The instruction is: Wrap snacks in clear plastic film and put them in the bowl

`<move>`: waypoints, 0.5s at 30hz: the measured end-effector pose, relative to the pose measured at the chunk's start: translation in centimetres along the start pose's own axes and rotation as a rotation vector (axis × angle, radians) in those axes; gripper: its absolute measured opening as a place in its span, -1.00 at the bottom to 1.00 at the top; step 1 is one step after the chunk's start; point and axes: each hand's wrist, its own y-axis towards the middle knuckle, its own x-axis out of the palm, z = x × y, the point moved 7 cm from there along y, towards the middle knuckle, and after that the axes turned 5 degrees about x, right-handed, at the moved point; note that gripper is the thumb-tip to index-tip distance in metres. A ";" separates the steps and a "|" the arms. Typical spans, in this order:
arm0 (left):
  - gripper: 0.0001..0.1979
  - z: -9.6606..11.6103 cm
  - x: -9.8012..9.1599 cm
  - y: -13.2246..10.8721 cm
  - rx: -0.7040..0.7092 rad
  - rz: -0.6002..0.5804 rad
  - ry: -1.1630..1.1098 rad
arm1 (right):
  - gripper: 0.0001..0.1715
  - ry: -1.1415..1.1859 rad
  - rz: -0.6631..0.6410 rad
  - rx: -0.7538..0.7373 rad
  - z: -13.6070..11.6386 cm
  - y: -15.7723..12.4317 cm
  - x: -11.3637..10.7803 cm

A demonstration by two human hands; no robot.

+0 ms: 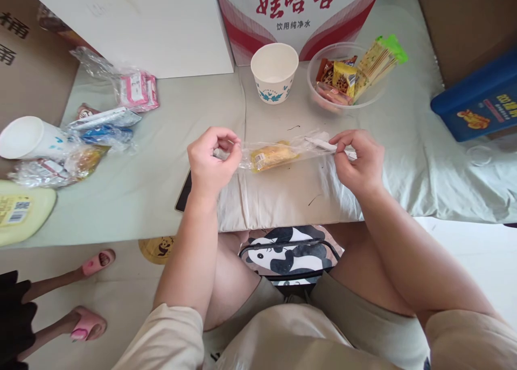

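A clear plastic bag [309,145] is stretched sideways between my two hands, just above the cloth-covered table. Inside it lies a small yellow snack packet [275,155] with a white barcode label. My left hand [216,157] pinches one end of the bag, thumb against fingers. At the other end, my right hand [358,157] is closed on the bag, where a white strip shows by the fingertips. Beyond the bag stand a white paper cup [274,82] with blue leaves and a clear plastic bowl [313,90] holding several packaged snacks.
A dark phone-like object [184,193] lies partly under my left forearm. Bagged snacks [105,135] and a tipped paper cup [30,138] crowd the left side. A white-and-red carton [299,22] stands behind, a blue container [476,98] at right. Another person's feet [95,265] show below left.
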 end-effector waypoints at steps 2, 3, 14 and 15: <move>-0.92 -0.1 -0.1 -0.1 -0.092 -0.043 -0.074 | -0.80 0.027 -0.024 -0.005 -0.4 -0.1 -0.1; -0.91 -0.1 0.1 -0.2 -0.147 -0.086 -0.122 | -0.80 0.049 -0.039 0.006 -0.5 -0.2 -0.1; -0.87 2.8 3.5 -4.0 -0.544 -1.057 -0.563 | -0.79 0.020 -0.555 0.086 -1.3 -1.4 2.6; -0.86 2.9 3.6 -4.5 -0.559 -1.152 -0.569 | -0.79 -0.001 -0.582 0.064 -1.5 -1.5 2.6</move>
